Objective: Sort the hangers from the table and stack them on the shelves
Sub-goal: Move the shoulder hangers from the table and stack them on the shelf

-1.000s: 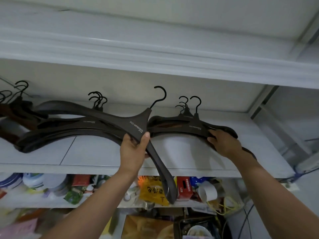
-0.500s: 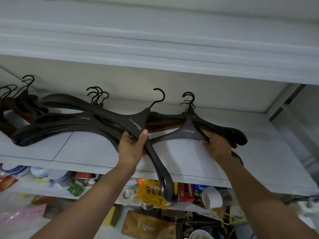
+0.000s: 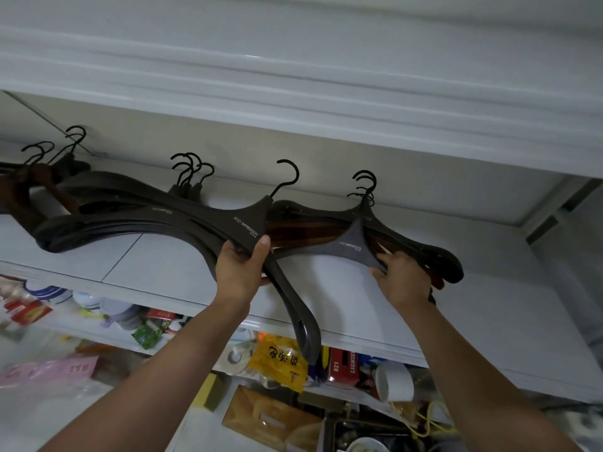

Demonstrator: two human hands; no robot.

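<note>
Gripping dark hanger (image 3: 248, 223) by the neck in left hand (image 3: 241, 272), with one arm overhanging white shelf (image 3: 169, 265); pinching shelved hanger stack (image 3: 354, 246) with right hand (image 3: 404, 282), apparently squaring it for nesting.

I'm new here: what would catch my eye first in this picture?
Two bare arms reach up to a white shelf. The left hand grips a big dark hanger by its middle, one arm drooping past the shelf edge, while the right hand holds a pile of hangers lying further right. Below, a yellow bag stands out among clutter.
</note>
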